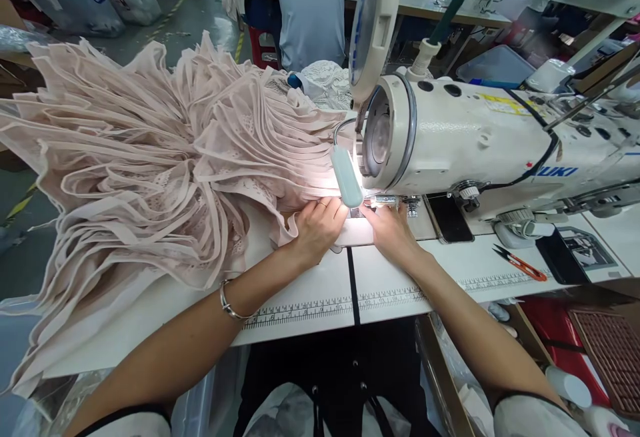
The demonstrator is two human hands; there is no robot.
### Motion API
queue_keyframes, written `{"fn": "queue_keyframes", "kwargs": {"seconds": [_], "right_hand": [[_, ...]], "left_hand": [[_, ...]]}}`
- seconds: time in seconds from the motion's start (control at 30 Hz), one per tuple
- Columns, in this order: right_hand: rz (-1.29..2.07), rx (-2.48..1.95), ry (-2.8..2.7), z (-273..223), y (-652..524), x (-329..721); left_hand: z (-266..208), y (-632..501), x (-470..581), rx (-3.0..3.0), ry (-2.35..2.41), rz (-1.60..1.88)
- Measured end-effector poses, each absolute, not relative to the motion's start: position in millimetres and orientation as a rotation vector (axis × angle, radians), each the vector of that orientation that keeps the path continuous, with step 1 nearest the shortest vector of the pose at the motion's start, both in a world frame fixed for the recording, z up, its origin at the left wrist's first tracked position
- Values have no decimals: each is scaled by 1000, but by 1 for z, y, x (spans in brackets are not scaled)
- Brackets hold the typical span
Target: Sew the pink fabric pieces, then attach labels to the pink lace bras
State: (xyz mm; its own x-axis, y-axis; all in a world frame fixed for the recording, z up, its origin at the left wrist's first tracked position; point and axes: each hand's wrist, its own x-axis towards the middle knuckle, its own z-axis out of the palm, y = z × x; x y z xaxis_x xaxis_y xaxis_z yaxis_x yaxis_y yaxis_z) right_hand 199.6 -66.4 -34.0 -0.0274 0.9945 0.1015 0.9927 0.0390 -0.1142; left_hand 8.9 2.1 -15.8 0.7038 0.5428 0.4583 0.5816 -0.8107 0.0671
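Nearest to us, we see two bare forearms that reach forward over a white table [320, 284], the left one with a silver bracelet [225, 299]. A printed ruler [300, 309] runs along the near edge, below the wrists.

Farther in, we find the left hand [321, 224] and the right hand [393, 230] side by side, close to each other but apart, with the lower end of a small pale green lamp [347, 177] between and above them. The left hand lies palm down against the end of the pale pink cloth [200, 150], its fingers bent; we cannot tell if they pinch it or only press. The right hand points its thumb towards the left hand; its other fingertips are partly hidden, so we cannot tell if they grip anything.

The cloth lies to the left of both hands and beyond them, so the left hand is clearly the nearer one. Its long axis goes from left to right: the many folds spread wide at the far left and become narrow towards the lit place under the lamp. There, the head of the sewing machine [450, 130] stands, just beyond the right hand.

Farthest, we notice a person in blue [313, 17].
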Motion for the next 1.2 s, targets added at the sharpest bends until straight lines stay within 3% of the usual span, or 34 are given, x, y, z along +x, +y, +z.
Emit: {"fn": "queue_keyframes", "kwargs": {"seconds": [0.23,0.67,0.9,1.2], "right_hand": [[54,-2036,-2165,-36,-63,205],[207,-2073,-2131,-29,-60,196],[-355,-2302,-1619,-33,-66,233],[73,-2027,-1761,-35,-65,215]], "left_hand": [[-16,3,10,-2809,-851,-779],[-27,0,8,-2839,-676,-465],[-22,6,-3,-2787,-512,-558],[-18,-9,4,-2825,-109,-576]]}}
